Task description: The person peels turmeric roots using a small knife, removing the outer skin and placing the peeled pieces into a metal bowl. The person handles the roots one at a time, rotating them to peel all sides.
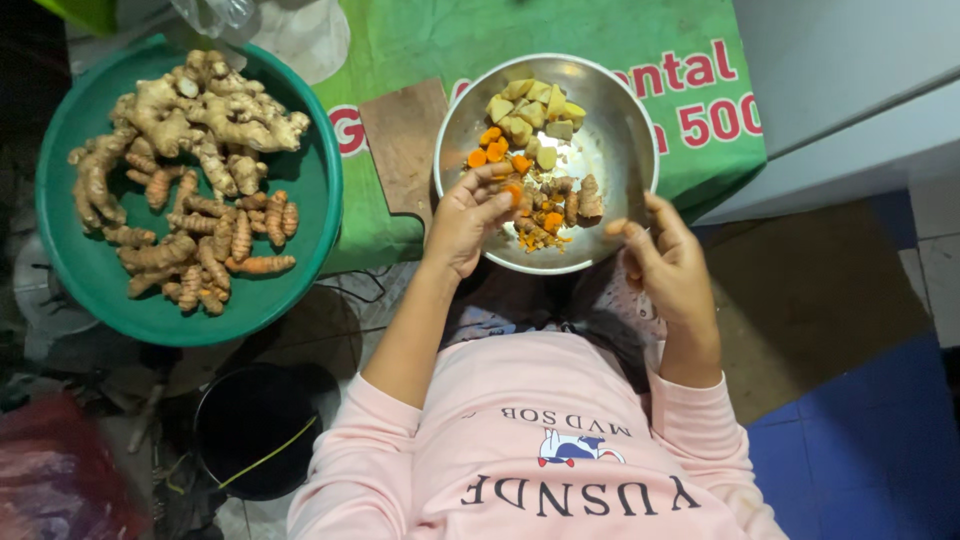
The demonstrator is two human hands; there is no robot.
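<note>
Pink long-sleeved top [540, 440] fills the bottom centre. Above it, the left hand [468, 215] pinches an orange turmeric piece [513, 191] over the shiny round steel bowl [620, 150]; the right hand [665, 262] curls loosely, holding nothing visible, at the bowl's rim.

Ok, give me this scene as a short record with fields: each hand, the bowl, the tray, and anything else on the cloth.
left hand: over the bowl's near rim, fingers on an orange root piece
right hand: at the bowl's right rim, grip unclear
bowl: steel, holds pale chunks, orange slices, peelings
tray: green, round, piled with ginger and turmeric roots
board: wooden, between tray and bowl
cloth: green
</note>
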